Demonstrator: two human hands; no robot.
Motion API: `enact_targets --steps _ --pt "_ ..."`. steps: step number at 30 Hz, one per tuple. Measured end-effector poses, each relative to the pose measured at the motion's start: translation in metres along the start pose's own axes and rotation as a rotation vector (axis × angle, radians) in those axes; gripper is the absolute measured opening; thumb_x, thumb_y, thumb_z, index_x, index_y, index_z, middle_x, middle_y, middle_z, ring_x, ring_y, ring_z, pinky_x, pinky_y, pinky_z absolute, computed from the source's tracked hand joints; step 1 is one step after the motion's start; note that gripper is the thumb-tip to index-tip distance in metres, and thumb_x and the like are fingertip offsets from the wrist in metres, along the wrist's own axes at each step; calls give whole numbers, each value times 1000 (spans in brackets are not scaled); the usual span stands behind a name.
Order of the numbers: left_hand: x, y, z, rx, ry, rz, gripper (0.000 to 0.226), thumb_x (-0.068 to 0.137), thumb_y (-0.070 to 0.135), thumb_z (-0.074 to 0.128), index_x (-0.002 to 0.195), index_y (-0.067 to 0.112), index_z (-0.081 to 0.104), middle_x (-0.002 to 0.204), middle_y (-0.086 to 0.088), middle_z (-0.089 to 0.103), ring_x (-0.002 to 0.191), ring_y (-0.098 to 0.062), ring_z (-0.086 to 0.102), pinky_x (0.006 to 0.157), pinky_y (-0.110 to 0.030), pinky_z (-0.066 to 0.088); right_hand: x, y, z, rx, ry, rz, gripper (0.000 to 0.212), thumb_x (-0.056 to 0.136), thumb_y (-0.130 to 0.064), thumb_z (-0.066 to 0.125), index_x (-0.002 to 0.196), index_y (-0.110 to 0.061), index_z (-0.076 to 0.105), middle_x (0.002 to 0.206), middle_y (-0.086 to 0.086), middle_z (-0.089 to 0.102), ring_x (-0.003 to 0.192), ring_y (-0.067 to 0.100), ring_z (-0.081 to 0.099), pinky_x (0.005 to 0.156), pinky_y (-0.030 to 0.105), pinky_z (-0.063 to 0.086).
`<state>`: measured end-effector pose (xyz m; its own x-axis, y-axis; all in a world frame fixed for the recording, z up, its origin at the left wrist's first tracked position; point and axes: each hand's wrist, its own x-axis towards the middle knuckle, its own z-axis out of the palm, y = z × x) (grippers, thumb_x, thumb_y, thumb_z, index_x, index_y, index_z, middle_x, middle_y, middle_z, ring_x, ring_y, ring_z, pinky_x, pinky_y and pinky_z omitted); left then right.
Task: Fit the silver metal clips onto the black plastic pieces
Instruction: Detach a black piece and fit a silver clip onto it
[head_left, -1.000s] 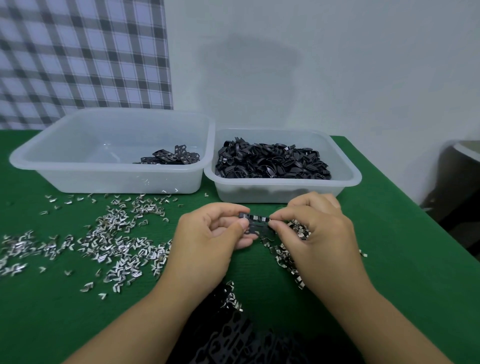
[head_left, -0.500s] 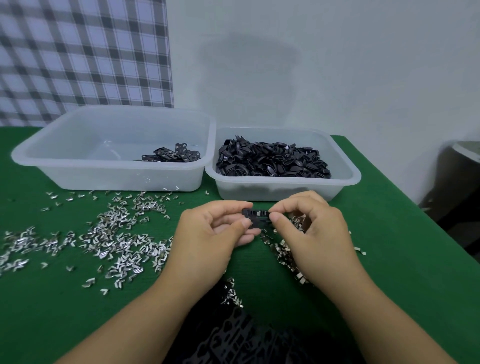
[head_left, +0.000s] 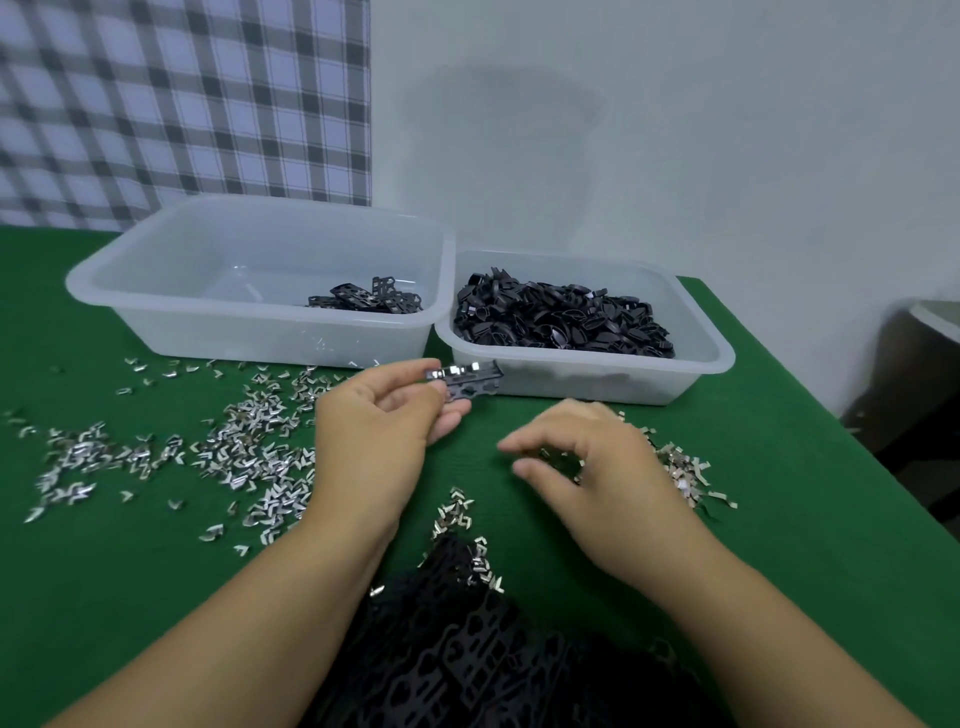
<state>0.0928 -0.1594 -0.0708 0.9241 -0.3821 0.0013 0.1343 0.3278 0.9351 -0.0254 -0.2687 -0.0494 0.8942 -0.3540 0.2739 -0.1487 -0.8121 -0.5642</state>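
My left hand (head_left: 382, 431) pinches a flat black plastic piece (head_left: 470, 384) with silver clips along its top edge, held above the green table in front of the two tubs. My right hand (head_left: 587, 462) is blurred and hovers low over a small heap of silver metal clips (head_left: 680, 470) on the right, its fingers loosely curled; whether it holds a clip is hidden. More silver clips (head_left: 249, 452) lie scattered across the left of the table. A pile of black plastic pieces (head_left: 467, 649) lies at the near edge between my forearms.
Two translucent plastic tubs stand at the back: the left tub (head_left: 156, 306) holds a few black pieces with clips, the right tub (head_left: 711, 358) is filled with black loop-shaped parts. The green table (head_left: 810, 519) ends at the right, beside a dark object.
My right hand let go of the black piece and dropped down to the right, over the clip heap. My left hand lifted the piece slightly toward the tubs.
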Motion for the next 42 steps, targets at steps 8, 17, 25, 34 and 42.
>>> enact_targets --steps 8,17,25,34,42 --pt "-1 -2 2 27 -13 4 20 84 -4 62 90 13 70 67 -3 74 69 -15 74 57 -13 53 8 -13 19 -122 -222 -120 24 89 -23 60 110 -31 67 103 -9 63 99 15 46 93 36 37" --pt "-3 -2 3 23 -17 6 21 84 -6 62 91 12 70 69 -6 74 67 -15 73 56 -14 53 12 -12 28 -90 -209 -138 5 84 -19 65 86 -22 66 90 -7 60 88 6 46 85 15 29" --pt "-6 -4 3 105 -82 39 23 84 -3 63 97 15 67 69 -8 73 68 -16 74 58 -14 53 3 -2 20 77 40 -85 13 79 -14 69 80 -27 67 73 -12 65 75 3 56 71 16 42" --pt "-12 -2 7 258 -175 88 18 81 -1 68 79 17 67 68 -5 74 68 -13 73 58 -15 53 4 4 10 130 415 -106 25 73 -6 76 91 -24 72 75 -18 65 74 4 60 73 17 47" --pt "-19 -1 11 346 -257 116 16 79 -2 71 79 14 68 66 -1 74 60 -8 71 56 -11 51 6 6 12 84 486 -123 12 72 -7 76 77 -17 71 80 -9 59 84 13 55 77 14 40"
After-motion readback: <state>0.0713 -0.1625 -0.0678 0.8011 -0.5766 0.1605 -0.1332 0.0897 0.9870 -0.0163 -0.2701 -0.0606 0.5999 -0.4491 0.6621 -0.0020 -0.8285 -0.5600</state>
